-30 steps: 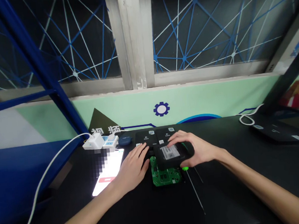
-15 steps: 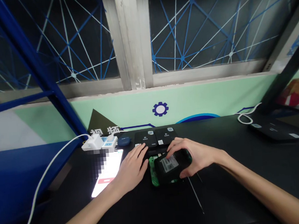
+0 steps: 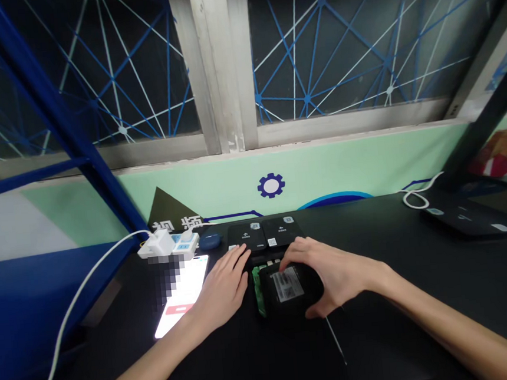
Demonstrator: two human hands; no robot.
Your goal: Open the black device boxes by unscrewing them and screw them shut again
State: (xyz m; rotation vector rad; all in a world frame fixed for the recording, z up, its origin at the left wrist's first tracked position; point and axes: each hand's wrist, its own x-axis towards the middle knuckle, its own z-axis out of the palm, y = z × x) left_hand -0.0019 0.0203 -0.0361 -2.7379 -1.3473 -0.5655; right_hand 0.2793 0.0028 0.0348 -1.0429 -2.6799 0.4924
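My right hand [image 3: 327, 272] grips a black plastic cover [image 3: 270, 301] with a printed label, fingers over its far edge and thumb at the near right. Beneath the cover, a green circuit board [image 3: 258, 293] shows along the left side. My left hand [image 3: 226, 281] lies flat on the table with fingers stretched out, just left of the board and beside a lit phone [image 3: 186, 290]. A thin metal rod [image 3: 336, 339], like a screwdriver shaft, sticks out below my right thumb; its other end is hidden.
Two flat black boxes [image 3: 246, 236] lie behind my hands. A white power strip [image 3: 185, 243] with a plugged-in charger [image 3: 160, 243] and a dark blue case [image 3: 210, 241] stand at the back left. Another black device [image 3: 467, 218] and a white cable [image 3: 415, 200] lie at the right.
The black cover has turned and come down flatter over the circuit board, hiding more of it. My right hand moved with it; my left hand stays nearly still.
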